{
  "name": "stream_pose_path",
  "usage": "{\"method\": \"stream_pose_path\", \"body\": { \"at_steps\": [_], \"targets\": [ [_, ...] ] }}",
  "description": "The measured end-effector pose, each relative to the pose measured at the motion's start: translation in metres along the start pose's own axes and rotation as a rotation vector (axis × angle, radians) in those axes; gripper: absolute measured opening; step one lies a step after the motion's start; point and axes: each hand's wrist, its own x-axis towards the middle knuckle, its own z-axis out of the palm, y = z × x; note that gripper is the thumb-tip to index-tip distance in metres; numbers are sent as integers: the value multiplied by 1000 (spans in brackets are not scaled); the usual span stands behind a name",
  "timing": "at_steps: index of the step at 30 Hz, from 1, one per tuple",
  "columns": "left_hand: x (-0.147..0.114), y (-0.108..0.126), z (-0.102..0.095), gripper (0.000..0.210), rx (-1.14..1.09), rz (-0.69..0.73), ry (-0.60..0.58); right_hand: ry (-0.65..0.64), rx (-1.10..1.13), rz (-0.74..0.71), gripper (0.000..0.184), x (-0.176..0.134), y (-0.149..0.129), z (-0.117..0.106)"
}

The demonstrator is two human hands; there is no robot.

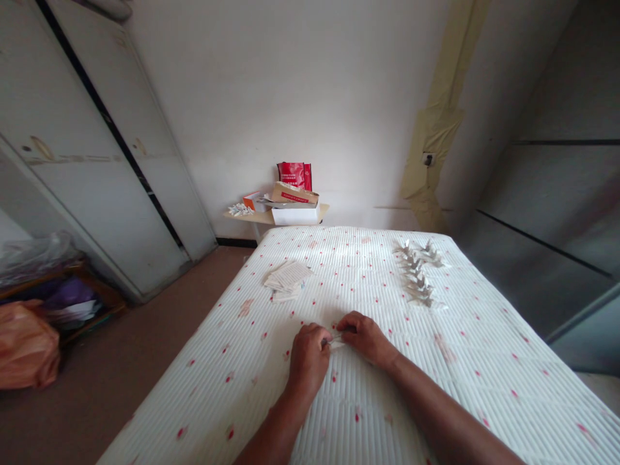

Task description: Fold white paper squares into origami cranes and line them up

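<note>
Between my two hands is a small folded piece of paper (338, 344), just over the bed's patterned white cover (358, 413). My left hand (310, 354) pinches its left side with curled fingers. On the other side, my right hand (367, 337) grips the paper between thumb and fingers. Much of the paper is hidden by the fingers. Beyond my left hand lies a loose stack of printed paper squares (289, 278). Several folded paper cranes (417, 274) stand in rows farther off to the right.
Against the far wall, a small table (264, 217) bears a white box (295, 215), an open cardboard box (293, 194), a red bag (295, 174) and a white pile (241, 209). A cabinet (111, 142) stands left, above an orange plastic bag (29, 345) on the floor.
</note>
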Motion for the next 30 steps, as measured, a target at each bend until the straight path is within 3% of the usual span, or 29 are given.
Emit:
{"method": "stream_pose_path", "body": {
  "at_steps": [10, 20, 30],
  "targets": [
    [-2, 1, 0, 22, -26, 22, 14, -17, -269, -54, 22, 0, -15, 1],
    [-3, 1, 0, 23, -10, -7, 26, -61, -319, 40, 17, 7, -19, -2],
    [-1, -4, 3, 25, -2, -15, -8, -79, -294, 32, 15, 10, -14, -1]
  ]
}}
